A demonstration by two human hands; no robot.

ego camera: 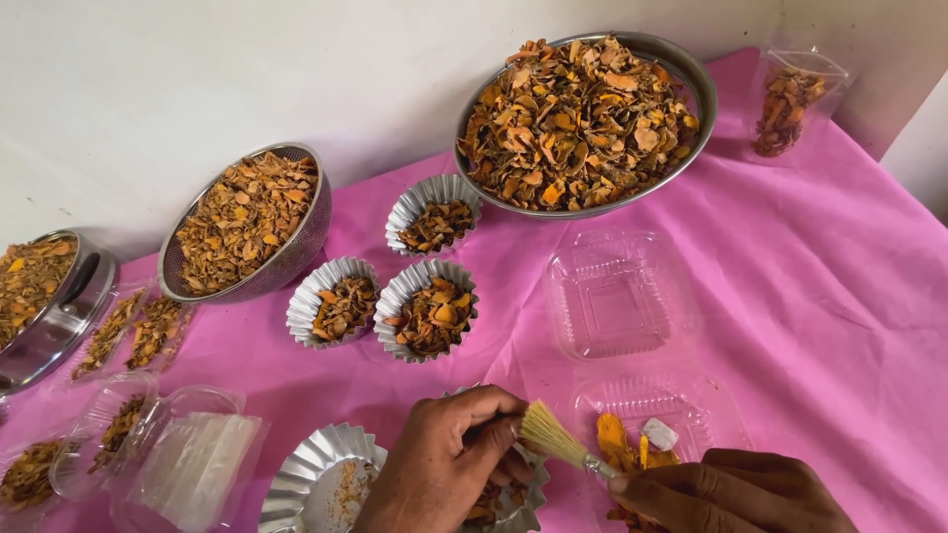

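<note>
My right hand (736, 491) grips a small brush (556, 439) with pale bristles pointing left, near the bottom edge. My left hand (449, 459) pinches at a fluted foil cup (523, 501) holding orange dried slices, right beside the bristles. Under the brush lies a clear plastic container (713, 407) with a few orange pieces and a small white packet (660, 432). An almost empty fluted foil cup (318, 479) with orange dust stands just left of my left hand.
Pink cloth (839, 296) covers the table. A big steel bowl (691, 74) of dried orange slices sits at the back, a mesh strainer bowl (311, 232) and a steel pot (69, 316) to the left. Three filled foil cups (427, 306), an empty clear clamshell (617, 296), a filled bag (790, 99).
</note>
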